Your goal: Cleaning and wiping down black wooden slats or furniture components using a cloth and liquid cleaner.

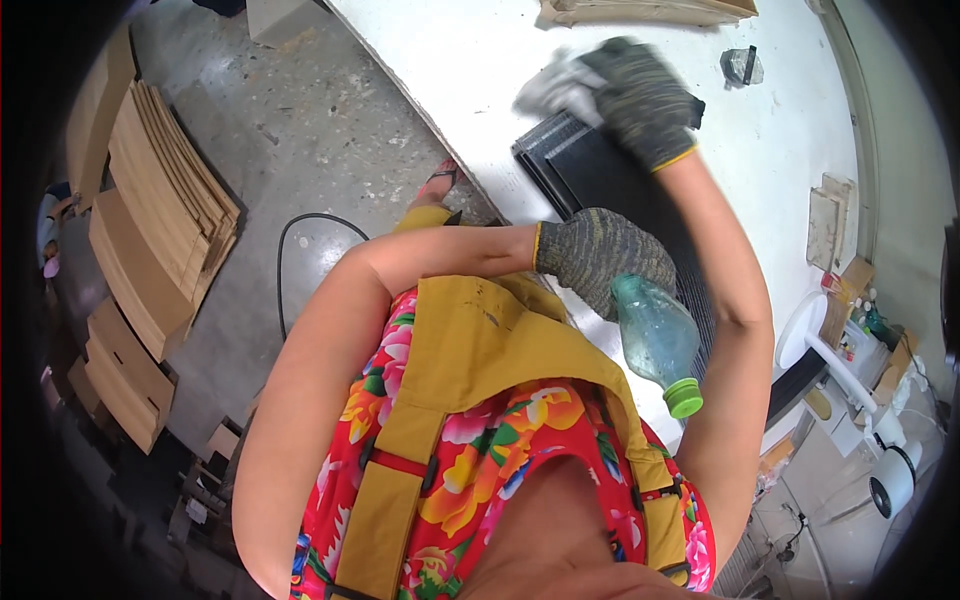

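Note:
My left hand (600, 255), in a dark grey knitted glove, is closed around a clear greenish plastic bottle (655, 335). The bottle tilts with its bright green cap toward my body. Farther off, my right hand (640, 100) wears a matching glove with a yellow cuff and is blurred by motion. It grips a crumpled white rag (560, 90) at the far end of a long black panel (615, 180). The panel, with a grooved edge, lies on the white table (450, 70); my arms and the bottle partly cover it.
A small clear-wrapped item (742, 67) sits on the table's far right, with brown cardboard (650, 10) at the back. Wood-coloured panels (165, 200) stand stacked on the left floor, near a black cable (282, 260). A white fan-like appliance (893, 480) is at right.

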Demonstrator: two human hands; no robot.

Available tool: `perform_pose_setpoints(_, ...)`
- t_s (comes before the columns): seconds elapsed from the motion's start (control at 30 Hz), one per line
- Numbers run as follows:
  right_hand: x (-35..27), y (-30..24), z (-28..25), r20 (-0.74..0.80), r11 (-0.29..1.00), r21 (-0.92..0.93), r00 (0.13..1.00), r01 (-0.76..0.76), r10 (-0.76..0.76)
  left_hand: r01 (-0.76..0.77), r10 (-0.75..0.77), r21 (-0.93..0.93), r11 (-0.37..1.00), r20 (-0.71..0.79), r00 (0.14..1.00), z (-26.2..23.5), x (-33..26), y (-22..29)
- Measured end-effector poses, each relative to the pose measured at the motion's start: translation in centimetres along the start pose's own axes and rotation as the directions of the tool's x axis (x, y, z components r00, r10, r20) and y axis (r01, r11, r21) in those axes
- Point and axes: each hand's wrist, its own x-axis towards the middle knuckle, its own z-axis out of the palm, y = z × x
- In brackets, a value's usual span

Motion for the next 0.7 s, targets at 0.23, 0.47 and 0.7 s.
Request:
perform_pose_setpoints(0.23,-3.8,-5.2,-4.8,0.126,0.674,0.7,0.97,-0.235,0.208,-0.297,0.27,-0.057,0.953,-0.282,0.921,2.6,-0.5,-2.6)
perform_pose_setpoints(0.47,-1.9,-5.4,-2.9,0.131,0.868,0.459,0.981,-0.188,0.143,-0.235,0.23,0.03,0.971,-0.366,0.902,3.9,-0.3,-3.3)
perform_pose_setpoints(0.7,-6.1,3.9,-0.9,0.077,0.833,0.118,0.842,-0.54,0.535,-0.036,0.049,0.061,0.998,-0.231,0.972,2.7,-0.1,-1.6)
